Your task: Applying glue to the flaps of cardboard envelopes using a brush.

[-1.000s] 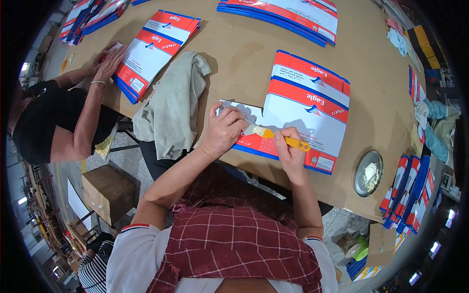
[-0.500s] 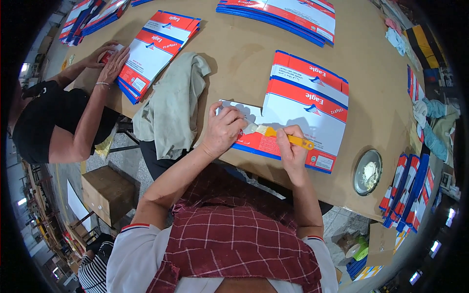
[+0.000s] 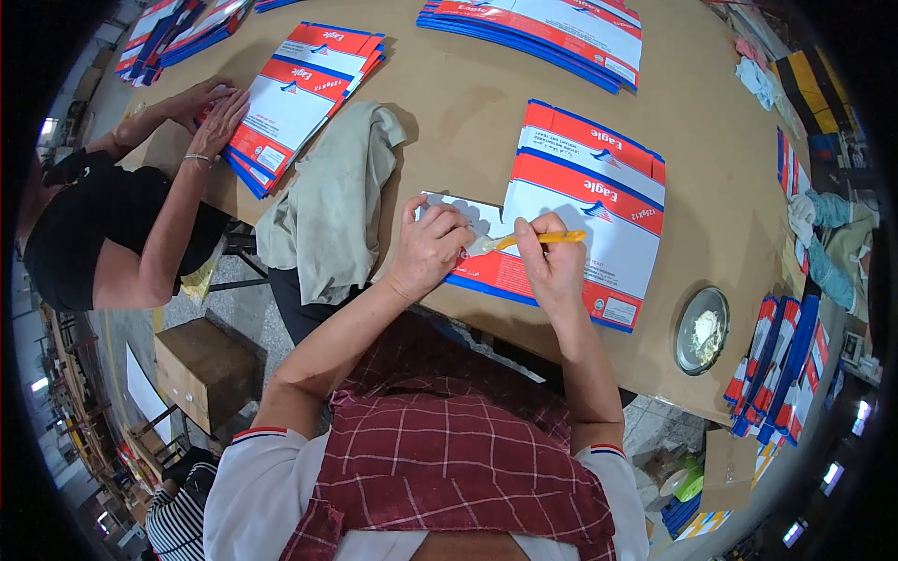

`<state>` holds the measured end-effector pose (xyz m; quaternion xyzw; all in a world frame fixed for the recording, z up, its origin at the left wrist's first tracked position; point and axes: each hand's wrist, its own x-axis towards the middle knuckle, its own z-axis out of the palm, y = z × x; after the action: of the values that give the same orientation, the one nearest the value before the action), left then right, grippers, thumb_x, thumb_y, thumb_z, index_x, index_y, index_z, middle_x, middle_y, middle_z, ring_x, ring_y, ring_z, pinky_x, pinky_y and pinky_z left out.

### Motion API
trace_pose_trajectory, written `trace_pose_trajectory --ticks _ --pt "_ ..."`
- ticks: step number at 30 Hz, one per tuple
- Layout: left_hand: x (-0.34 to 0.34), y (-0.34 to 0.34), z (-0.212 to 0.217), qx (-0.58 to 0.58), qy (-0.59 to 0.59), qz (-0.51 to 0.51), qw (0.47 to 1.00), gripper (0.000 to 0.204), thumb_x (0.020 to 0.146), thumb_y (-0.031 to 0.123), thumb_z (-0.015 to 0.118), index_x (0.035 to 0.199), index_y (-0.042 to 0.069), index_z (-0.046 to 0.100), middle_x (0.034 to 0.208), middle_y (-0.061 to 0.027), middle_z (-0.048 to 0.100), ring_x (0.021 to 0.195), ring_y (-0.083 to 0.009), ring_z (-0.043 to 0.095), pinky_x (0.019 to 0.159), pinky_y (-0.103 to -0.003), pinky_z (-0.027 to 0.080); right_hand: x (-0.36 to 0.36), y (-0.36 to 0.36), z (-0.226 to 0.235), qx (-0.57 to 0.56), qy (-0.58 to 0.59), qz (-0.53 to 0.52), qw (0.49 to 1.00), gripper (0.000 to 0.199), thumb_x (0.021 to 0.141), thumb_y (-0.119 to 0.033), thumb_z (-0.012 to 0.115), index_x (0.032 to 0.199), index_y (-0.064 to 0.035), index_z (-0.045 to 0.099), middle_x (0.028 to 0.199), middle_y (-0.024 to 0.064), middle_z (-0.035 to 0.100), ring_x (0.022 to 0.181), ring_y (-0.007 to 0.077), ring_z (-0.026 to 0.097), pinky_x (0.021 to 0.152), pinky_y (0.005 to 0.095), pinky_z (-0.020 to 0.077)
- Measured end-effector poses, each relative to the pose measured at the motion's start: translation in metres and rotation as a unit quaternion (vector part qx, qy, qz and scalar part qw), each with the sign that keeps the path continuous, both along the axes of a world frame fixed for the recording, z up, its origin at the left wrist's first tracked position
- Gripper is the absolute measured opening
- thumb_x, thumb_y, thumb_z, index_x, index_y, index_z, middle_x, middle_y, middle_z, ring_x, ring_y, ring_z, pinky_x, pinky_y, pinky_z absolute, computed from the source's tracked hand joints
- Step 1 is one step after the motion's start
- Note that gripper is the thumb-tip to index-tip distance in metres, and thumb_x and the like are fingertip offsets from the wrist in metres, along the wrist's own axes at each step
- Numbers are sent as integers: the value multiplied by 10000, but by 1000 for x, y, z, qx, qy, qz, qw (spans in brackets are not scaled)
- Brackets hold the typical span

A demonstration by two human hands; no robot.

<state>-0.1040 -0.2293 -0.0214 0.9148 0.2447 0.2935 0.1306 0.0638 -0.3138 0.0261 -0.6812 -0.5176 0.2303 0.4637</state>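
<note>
In my right hand point(image 3: 554, 266) is a paintbrush with a yellow handle point(image 3: 567, 237). Its pale bristles point(image 3: 481, 246) touch a flat printed carton sheet point(image 3: 617, 245) by my left fingertips. The sheet is red, white and blue and lies near the table edge, seemingly on others. My left hand point(image 3: 430, 251) grips the left part of this sheet with bent fingers, beside a white flap point(image 3: 466, 208). What lies under the left palm is hidden. To the right, a round metal dish point(image 3: 688, 348) holds creamy white paste point(image 3: 708, 327).
A grey-green cloth point(image 3: 332, 201) drapes over the table point(image 3: 449, 122) at my left. Beyond it, another person's hands point(image 3: 217, 122) work at a stack of carton sheets point(image 3: 299, 98). More stacks point(image 3: 543, 37) lie at the back; folded cartons point(image 3: 776, 365) stand at the right edge.
My right hand has moved left and slightly up with the paintbrush, bringing the bristles to my left fingertips. My left hand keeps its place. The other person's farther hand has shifted slightly.
</note>
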Motion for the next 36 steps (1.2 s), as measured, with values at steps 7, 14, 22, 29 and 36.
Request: trace_pose_trajectory --ticks 7,14,22,29,36 --pt "1 0 -1 15 -5 0 1000 140 642 60 618 751 141 588 810 6 539 865 -151 553 921 -469 315 -1 5 2 -12 -30 10 999 244 868 -184 578 710 -25 484 535 110 525 438 209 526 425 312 393" --pt "0 -1 -1 12 4 2 1000 172 633 31 623 759 141 584 823 2 542 879 -160 560 909 -453 329 0 5 11 -29 -24 15 999 254 868 -170 570 691 -20 466 541 122 521 454 239 535 443 325 405" --pt "0 0 -1 17 -3 0 1000 134 641 63 614 749 140 593 805 5 539 865 -151 550 915 -462 320 1 4 7 -33 -35 33 998 256 867 -163 568 681 -19 466 548 127 519 460 246 534 450 324 405" --pt "1 0 -1 15 -4 2 1000 136 640 56 613 744 139 588 800 6 540 858 -152 551 909 -458 322 -1 5 6 -11 -4 4 1000 253 865 -165 568 686 -20 465 552 133 516 459 249 524 452 330 399" --pt "-1 -1 2 3 10 6 1000 212 613 -28 624 753 125 578 840 -3 561 900 -175 568 910 -443 337 7 2 -1 -14 19 9 1000 258 877 -155 555 680 -16 463 523 98 483 444 156 462 441 303 358"
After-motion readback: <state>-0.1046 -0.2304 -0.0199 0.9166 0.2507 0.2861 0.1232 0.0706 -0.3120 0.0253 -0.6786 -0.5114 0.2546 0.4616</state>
